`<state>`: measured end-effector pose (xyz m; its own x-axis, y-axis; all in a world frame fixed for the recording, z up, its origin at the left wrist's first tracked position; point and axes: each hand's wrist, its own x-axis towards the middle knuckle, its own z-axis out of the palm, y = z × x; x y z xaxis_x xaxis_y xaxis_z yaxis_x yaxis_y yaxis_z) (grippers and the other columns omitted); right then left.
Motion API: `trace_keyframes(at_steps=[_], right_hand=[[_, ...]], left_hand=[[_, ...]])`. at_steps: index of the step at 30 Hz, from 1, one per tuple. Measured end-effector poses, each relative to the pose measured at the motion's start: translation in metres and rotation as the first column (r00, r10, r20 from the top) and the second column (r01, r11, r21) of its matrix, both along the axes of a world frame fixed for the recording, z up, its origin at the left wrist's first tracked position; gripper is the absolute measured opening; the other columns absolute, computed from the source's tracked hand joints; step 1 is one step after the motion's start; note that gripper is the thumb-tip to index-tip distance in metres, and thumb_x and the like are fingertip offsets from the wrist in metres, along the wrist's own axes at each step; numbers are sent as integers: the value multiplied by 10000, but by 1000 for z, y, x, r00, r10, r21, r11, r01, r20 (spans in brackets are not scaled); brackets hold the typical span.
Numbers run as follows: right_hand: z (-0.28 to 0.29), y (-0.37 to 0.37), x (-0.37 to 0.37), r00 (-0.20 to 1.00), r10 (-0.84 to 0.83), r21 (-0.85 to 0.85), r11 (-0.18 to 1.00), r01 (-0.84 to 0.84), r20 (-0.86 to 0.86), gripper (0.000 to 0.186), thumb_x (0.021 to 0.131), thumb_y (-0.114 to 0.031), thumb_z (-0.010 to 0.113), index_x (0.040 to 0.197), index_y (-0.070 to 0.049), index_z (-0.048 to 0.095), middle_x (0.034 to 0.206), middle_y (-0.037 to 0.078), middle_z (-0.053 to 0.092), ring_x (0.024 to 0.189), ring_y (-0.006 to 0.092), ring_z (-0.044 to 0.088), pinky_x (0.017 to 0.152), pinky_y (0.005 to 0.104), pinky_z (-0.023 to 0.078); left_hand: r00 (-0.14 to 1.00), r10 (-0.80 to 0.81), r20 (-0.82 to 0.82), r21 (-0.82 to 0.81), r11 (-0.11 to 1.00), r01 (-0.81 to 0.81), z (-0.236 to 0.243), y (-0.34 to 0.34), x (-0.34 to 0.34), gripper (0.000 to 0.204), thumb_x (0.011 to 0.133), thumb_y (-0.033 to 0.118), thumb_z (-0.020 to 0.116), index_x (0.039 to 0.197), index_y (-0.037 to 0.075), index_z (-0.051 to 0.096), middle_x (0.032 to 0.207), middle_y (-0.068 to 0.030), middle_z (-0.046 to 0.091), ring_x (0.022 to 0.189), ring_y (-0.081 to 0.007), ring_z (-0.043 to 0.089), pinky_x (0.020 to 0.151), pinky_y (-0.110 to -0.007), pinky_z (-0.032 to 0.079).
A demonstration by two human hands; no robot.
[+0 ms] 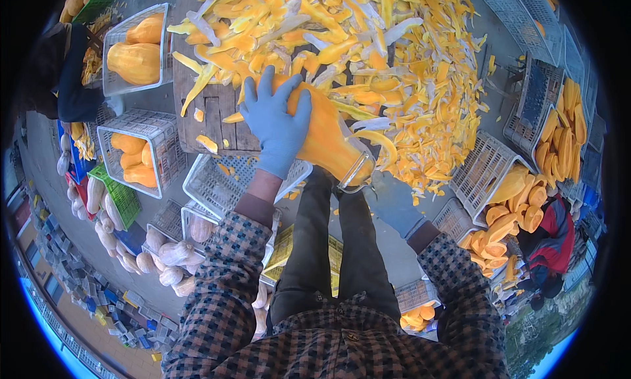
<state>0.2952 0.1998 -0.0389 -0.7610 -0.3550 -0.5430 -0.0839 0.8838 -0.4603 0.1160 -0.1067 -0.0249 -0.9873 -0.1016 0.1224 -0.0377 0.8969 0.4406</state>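
Observation:
A peeled orange squash (325,133) lies at the near edge of a wooden table (227,119), its narrower end pointing toward me. My left hand (279,126), in a blue-grey glove, presses on its wide part with fingers spread over the skinless surface. At the near end, a peeler (357,172) with a shiny metal blade frame lies across the flesh. My right hand (396,205), gloved too and smeared by motion, is closed at the peeler's handle side; the handle is mostly hidden. A curled strip of peel (378,142) stands beside the blade.
Peelings (420,70) heap across the table. At left, white crates (172,149) hold peeled squash; unpeeled pale squash (174,254) lie nearer. An empty-looking white crate (217,182) sits under the table edge. Right, crates (483,175) stand by cut squash (503,228) and a person in red (555,238).

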Motion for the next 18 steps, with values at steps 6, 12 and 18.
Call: trace_keyframes(at_steps=[6,12,18], right_hand=[[0,12,22,943,-212,176,949,261,-256,342,942,-395,610,997,-58,589,921,151,618,785,343,665,742,508,538],[-10,-5,14,990,-87,39,995,92,-112,255,919,-318,648,949,-68,614,871,132,575,800,321,657,692,469,525],[-28,17,17,772,-625,-105,765,635,113,263,979,-286,611,1017,-26,620,839,68,613,727,220,616,692,405,514]], left_hand=[[1000,14,9,95,995,-15,-2,-6,-10,319,841,376,728,1145,284,760,1466,-109,521,1393,-482,366,1107,-607,288],[1000,-9,25,7,1000,9,-4,-1,-6,315,851,325,733,1159,263,757,1457,-128,528,1391,-492,364,1140,-578,291],[997,0,-72,234,972,17,-8,-26,16,359,876,233,733,1229,168,719,1422,-199,533,1400,-455,374,1160,-515,319]])
